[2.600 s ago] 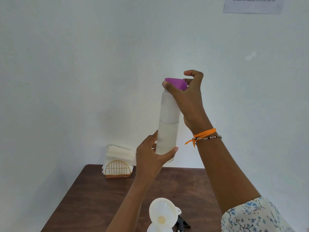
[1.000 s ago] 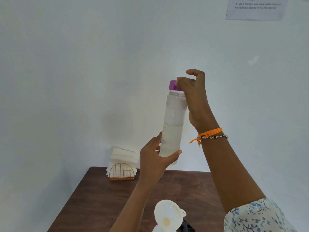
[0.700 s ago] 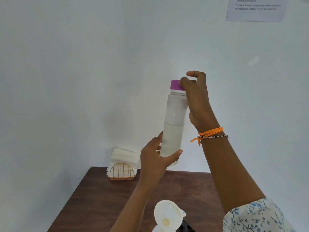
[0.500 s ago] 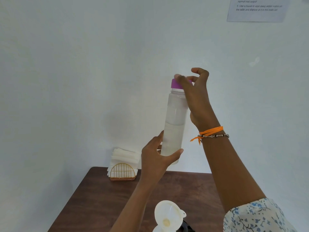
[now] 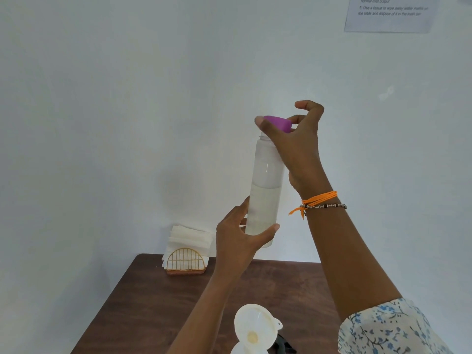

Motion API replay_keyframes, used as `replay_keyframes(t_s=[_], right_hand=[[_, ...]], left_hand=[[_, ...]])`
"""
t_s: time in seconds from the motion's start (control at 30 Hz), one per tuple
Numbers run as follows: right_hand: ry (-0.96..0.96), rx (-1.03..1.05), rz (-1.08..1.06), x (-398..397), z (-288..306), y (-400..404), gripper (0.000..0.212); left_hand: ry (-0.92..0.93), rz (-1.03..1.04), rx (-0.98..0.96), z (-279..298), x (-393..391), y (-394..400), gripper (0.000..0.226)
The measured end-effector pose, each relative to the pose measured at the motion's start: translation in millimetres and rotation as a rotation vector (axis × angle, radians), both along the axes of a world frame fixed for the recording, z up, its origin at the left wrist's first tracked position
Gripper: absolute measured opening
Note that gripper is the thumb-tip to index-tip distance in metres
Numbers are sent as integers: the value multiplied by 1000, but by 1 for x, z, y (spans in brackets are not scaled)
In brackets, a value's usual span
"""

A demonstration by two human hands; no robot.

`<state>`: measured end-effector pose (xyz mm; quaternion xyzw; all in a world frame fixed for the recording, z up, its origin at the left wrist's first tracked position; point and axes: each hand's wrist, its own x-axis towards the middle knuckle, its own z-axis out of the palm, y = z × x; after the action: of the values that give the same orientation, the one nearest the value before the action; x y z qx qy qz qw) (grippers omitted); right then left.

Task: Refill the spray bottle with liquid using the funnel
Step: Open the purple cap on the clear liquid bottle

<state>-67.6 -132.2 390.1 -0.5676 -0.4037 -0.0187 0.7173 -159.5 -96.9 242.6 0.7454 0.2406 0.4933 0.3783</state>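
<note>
I hold a tall frosted water bottle [image 5: 265, 182] upright in the air, about half full of clear liquid. My left hand [image 5: 240, 238] grips its base. My right hand [image 5: 296, 144] pinches the purple cap [image 5: 277, 123], which sits lifted just above the bottle's threaded neck. At the bottom edge a white funnel [image 5: 255, 328] stands in the mouth of a white bottle [image 5: 240, 350], mostly cut off by the frame. A black part [image 5: 283, 347] lies beside it, only partly visible.
The brown wooden table [image 5: 153, 302] stands against a white wall. A gold wire holder with white napkins [image 5: 187, 254] sits at the table's far left corner. A printed sheet [image 5: 388, 12] hangs high on the wall at right.
My right hand has turned the purple cap and raised it off the bottle's neck; the threads now show beneath it. My left hand keeps the same hold on the base.
</note>
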Motion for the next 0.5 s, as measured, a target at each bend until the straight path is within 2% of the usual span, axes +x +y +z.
replay_keyframes(t_s=[0.07,0.23,0.4,0.5], right_hand=[[-11,15,-11,2,-2,1,61],[67,44,115,4,-2,-2,34],[-77,-84,-78,3,-3,2,54],[-71,-80,-85,5,-4,2,46]], left_hand=[[-1,-5,3,0,0,0,62],[0,-11,-1,-2,1,1,64],[-4,-11,-4,-3,3,0,64],[-16,-24,1,-4,3,1,63]])
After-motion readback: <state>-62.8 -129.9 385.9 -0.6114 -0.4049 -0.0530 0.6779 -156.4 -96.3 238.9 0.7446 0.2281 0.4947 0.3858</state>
